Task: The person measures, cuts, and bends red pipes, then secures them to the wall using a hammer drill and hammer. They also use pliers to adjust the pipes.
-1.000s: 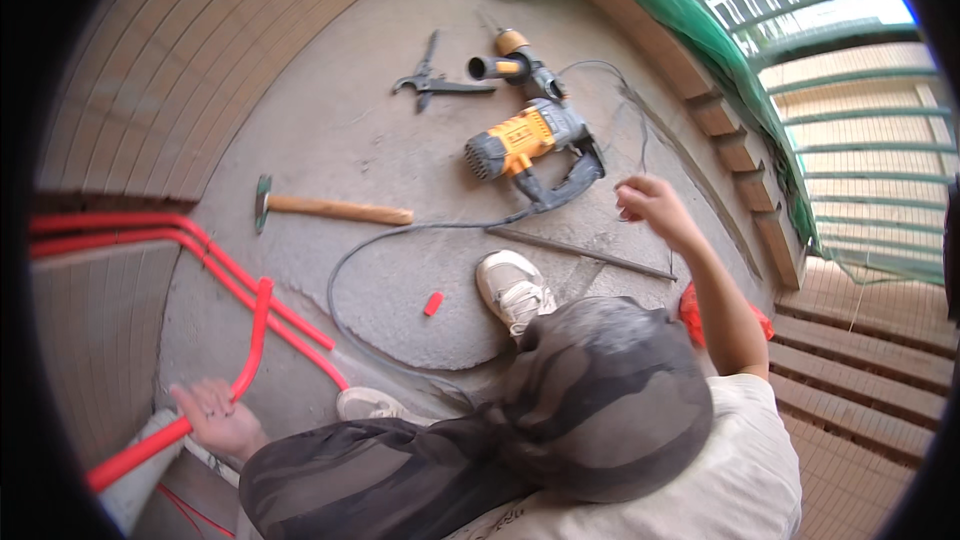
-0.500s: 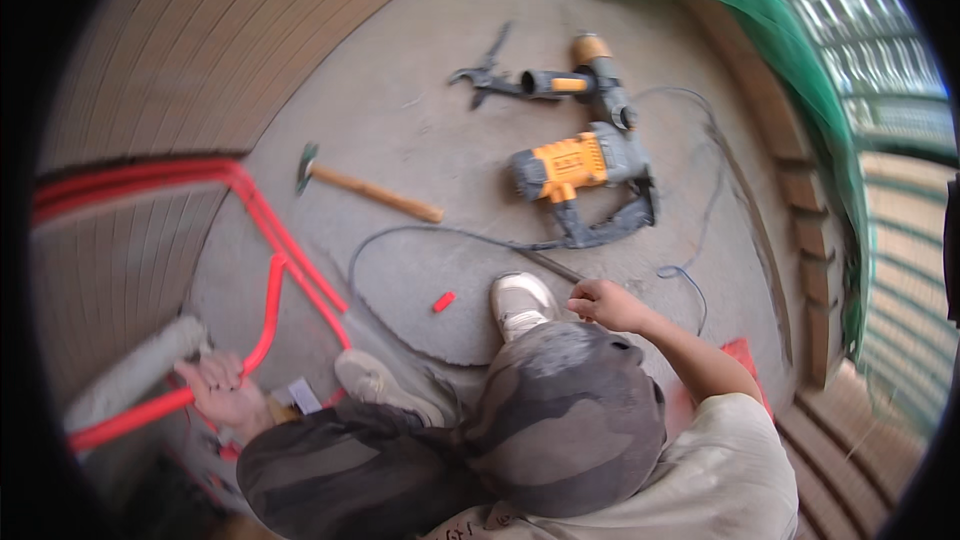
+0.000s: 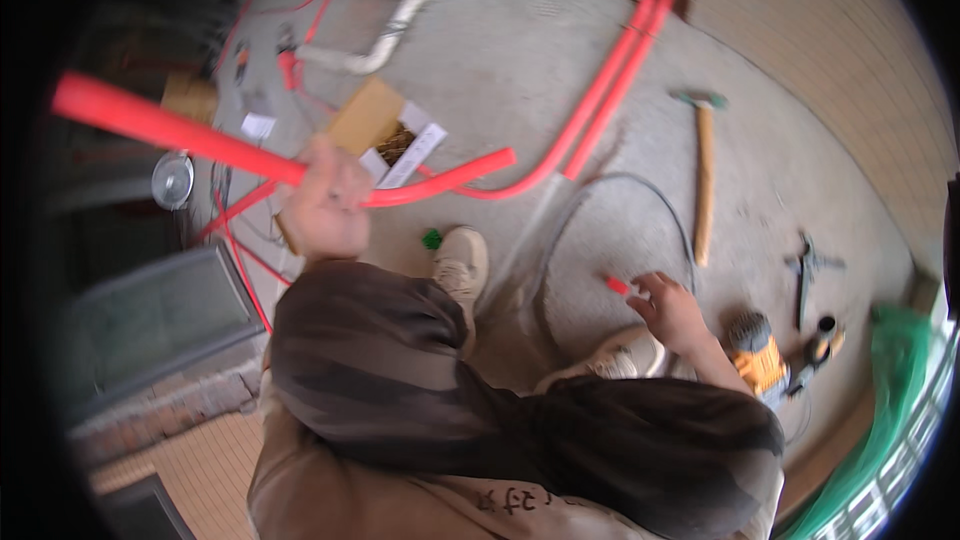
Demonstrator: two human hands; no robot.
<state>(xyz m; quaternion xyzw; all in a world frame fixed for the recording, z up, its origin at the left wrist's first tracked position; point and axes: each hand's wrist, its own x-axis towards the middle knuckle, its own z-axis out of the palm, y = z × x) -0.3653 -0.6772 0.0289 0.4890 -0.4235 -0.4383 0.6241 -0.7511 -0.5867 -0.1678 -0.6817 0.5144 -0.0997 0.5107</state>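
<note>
In the head view my left hand (image 3: pixel 326 208) is wrapped round a red conduit pipe (image 3: pixel 175 130), which has a bend near its short end. My right hand (image 3: pixel 668 310) hovers low over the concrete floor (image 3: pixel 525 60), fingers apart and curved, their tips beside a small red plastic piece (image 3: pixel 617 284); whether they touch it I cannot tell. A cardboard box (image 3: pixel 365 115) with small brass-coloured pieces lies beyond my left hand. A wooden-handled hammer (image 3: pixel 704 185) lies beyond my right hand.
A yellow-grey power drill (image 3: pixel 760 360) with a looped cord and a black plier-like tool (image 3: pixel 805 275) lie at right. Two red pipes (image 3: pixel 600 95) run to the tiled wall (image 3: pixel 820 60). A white drain pipe (image 3: pixel 390 35), a glass panel (image 3: pixel 175 325) and green netting (image 3: pixel 890 370) border the area.
The view has swung left, bringing the box and drain pipe into sight. My left hand has raised the red pipe. My right hand has moved down to the small red piece.
</note>
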